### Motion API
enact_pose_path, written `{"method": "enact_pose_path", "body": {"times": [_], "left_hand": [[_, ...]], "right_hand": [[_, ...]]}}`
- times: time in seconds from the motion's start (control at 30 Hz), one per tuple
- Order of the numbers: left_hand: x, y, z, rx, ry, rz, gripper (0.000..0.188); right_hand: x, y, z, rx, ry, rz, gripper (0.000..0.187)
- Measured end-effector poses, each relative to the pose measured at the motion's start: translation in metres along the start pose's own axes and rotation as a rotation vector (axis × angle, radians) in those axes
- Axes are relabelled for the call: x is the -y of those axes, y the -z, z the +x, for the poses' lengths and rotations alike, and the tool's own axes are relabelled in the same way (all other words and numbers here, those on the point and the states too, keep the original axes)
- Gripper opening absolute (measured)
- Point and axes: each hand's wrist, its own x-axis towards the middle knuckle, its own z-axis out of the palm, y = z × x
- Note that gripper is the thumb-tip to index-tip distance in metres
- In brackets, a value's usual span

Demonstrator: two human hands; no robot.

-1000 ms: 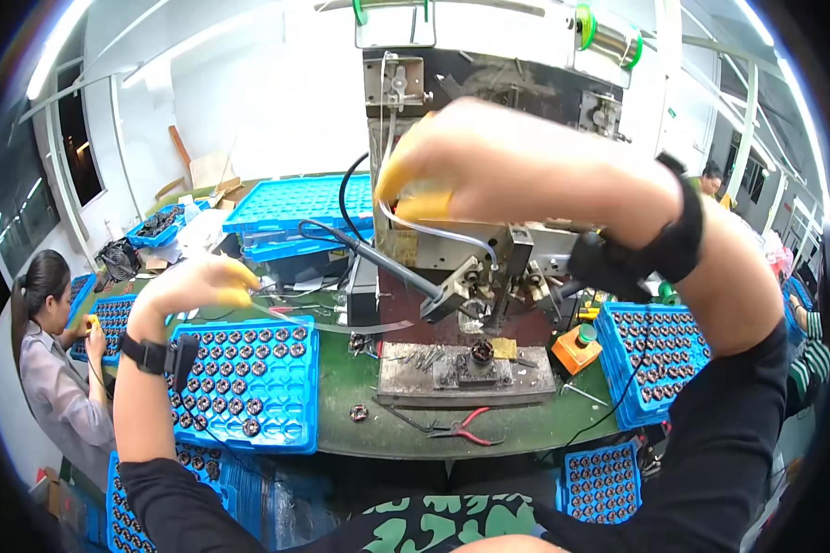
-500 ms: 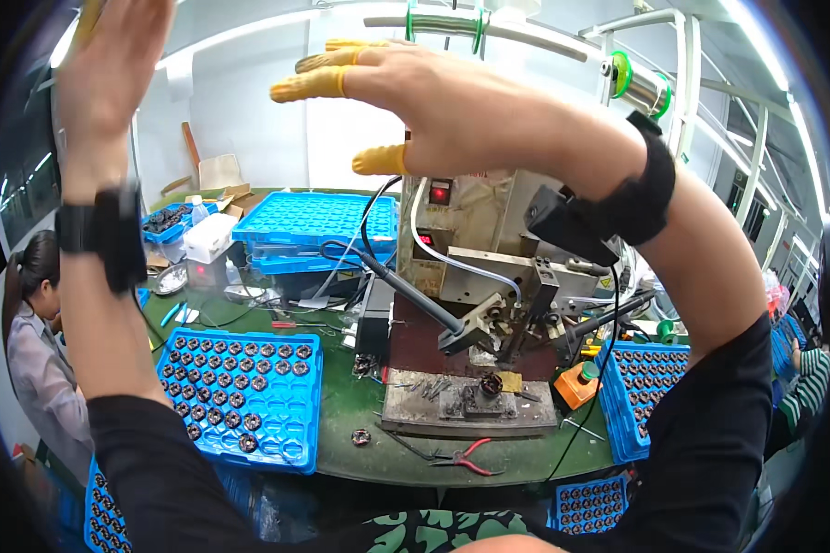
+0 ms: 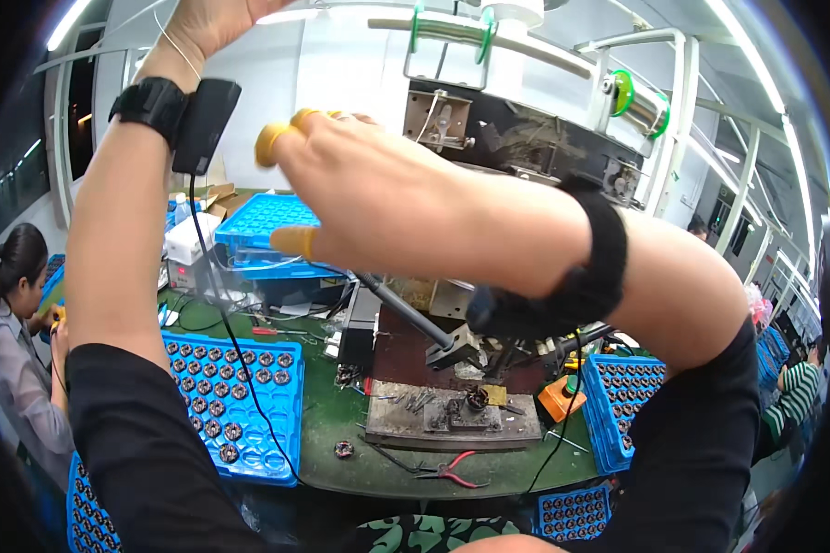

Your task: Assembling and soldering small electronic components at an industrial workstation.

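My left hand is raised at the top edge, where most of its fingers are cut off, so its grip is hidden. A black strap with a dark box rings that wrist, and a cable hangs from it. My right hand is held up in front of the machine, yellow finger cots on its fingertips and thumb. Its thumb stands apart from the bent fingers, with nothing visible between them. Below it, a small wound motor core sits on the metal fixture. Another core lies on the green bench.
Blue trays of cores stand left and right. Red-handled pliers lie at the front edge. An orange bottle stands right of the fixture. A co-worker sits at left. Wire spools hang above.
My right hand has dropped slightly and its fingers have bent. My left hand has moved right, bringing its wrist strap further into view. The bench has shifted a little leftward in the picture.
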Motion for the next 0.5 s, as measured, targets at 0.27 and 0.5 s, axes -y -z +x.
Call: {"method": "enact_pose_path", "body": {"times": [0.27,0.5], "left_hand": [[-0.034,0.024,-0.021,0.033,-0.031,0.056,0.057],[-0.047,0.049,-0.038,-0.019,-0.053,-0.017,0.056]], "right_hand": [[0.031,-0.012,0.014,0.691,-0.111,0.474,0.057],[0.024,0.018,0.027,0.638,-0.109,0.722,0.036]]}}
